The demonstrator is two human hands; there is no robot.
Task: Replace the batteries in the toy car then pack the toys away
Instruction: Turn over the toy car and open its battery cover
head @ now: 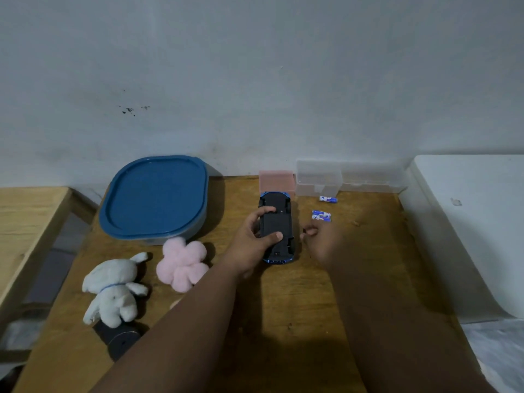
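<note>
- Two bare hands were over a wooden table point(283, 321), with the toy car point(276, 231) between them near the middle.
- The car lay upside down, its black underside up, nose toward the far wall, blue trim showing at both ends.
- The left hand point(252, 239) gripped the car from the left, fingers point(266, 210) curled over the far part of the underside and the thumb point(273, 236) pressed on its near part.
- The right hand point(323, 239) was just right of the car, apart from it, blurred; its fingers looked loosely curled and I could not tell whether it held anything.
- Three batteries lay right of the car: a pair point(321, 215) side by side, a single one point(327, 199) farther back.
- A clear box point(348, 177) and a pink block point(276, 181) stood against the far wall.
- A blue-lidded tub point(154, 197) sat far left; nearer lay a pink plush point(181, 265) and a white bunny point(113, 290).
</note>
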